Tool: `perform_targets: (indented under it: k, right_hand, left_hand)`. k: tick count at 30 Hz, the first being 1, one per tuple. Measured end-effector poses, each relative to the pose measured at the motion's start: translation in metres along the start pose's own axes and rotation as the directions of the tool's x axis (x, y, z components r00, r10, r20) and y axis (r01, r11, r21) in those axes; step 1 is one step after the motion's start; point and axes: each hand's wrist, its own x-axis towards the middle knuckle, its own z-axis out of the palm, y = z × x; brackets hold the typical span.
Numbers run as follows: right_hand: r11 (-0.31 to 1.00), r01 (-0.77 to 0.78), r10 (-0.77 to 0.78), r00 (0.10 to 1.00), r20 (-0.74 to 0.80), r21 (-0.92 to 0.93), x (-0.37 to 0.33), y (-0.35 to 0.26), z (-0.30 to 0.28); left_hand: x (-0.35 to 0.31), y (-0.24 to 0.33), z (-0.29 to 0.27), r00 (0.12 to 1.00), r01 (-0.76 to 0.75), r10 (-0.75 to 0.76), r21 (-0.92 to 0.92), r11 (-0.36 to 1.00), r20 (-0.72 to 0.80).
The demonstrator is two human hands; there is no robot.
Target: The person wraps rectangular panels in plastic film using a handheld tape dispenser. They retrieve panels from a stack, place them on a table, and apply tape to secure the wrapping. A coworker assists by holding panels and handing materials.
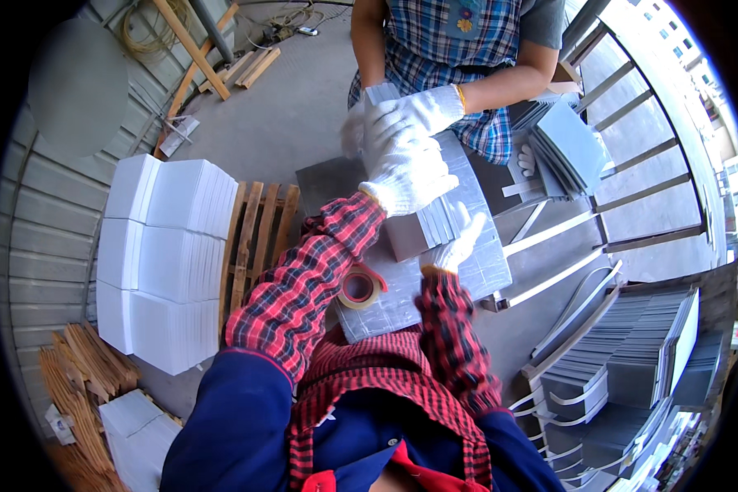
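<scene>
A stack of thin grey tiles or panels (408,236), light along its ribbed edges, stands on a grey-topped work surface (377,307) in front of me. My left hand (406,180), in a white knit glove, lies over the stack's far end; its fingers merge with a co-worker's white gloves, so their grip is unclear. Along the right side of the stack, my right hand (461,239), gloved too, has its fingers stretched out and apart. Across from me, the co-worker's gloved hands (422,111) are around some light upright pieces (381,93). A tape roll (358,287) lies near my left forearm.
White stacked blocks of panels (176,254) stand at left beside a wooden pallet (258,230). More grey panels (570,148) lean at far right. Strapped grey stacks (615,353) fill the near right. Metal rails (648,156) run along the right side.
</scene>
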Motion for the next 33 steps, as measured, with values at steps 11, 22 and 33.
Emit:
perform_targets:
  k: [11,22,33]
  right_hand:
    - [0.392,0.492,-0.588,0.783,0.2,-0.777,0.029,0.03,-0.032]
    - [-0.104,-0.201,0.297,0.928,-0.224,-0.974,-0.043,0.01,-0.501]
    - [0.071,-0.419,0.065,0.907,-0.415,-0.905,-0.106,-0.114,-0.755]
  left_hand:
    - [0.006,-0.008,0.013,0.952,-0.301,0.294,0.092,0.949,0.089]
    - [-0.007,-0.019,0.026,0.97,0.123,-0.085,-0.16,0.979,0.228]
    - [0.001,-0.042,0.028,0.538,0.2,-0.577,0.572,0.796,0.615]
